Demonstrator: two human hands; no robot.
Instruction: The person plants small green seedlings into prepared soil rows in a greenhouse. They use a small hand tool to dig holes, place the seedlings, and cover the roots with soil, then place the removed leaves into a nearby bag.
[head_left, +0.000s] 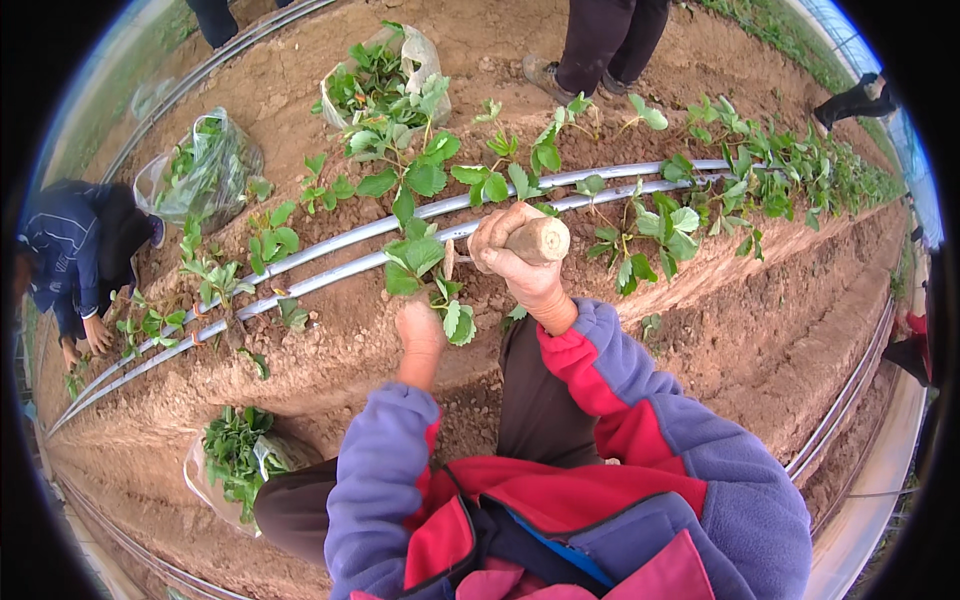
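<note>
My right hand (514, 251) grips the thick wooden handle (541, 240) of a hand tool, its cut end facing up towards me. A thin metal shank runs left from the fist to a small brownish blade (448, 260), seen edge-on beside the leaves. Low at the ridge's near side, my left hand (420, 327) closes at the base of a strawberry plant (414, 259); leaves hide its fingertips. This plant's leaves spread above and to the right of that hand. Just beyond both hands, two pale drip-irrigation pipes (375, 261) run along the soil ridge.
Strawberry plants (667, 225) line the ridge. Plastic bags of plants stand beyond it (386, 82), at left (202, 169) and beside my knee (240, 457). A co-worker (82, 247) crouches at left, hands at the soil. Another person's legs (611, 41) stand across the ridge.
</note>
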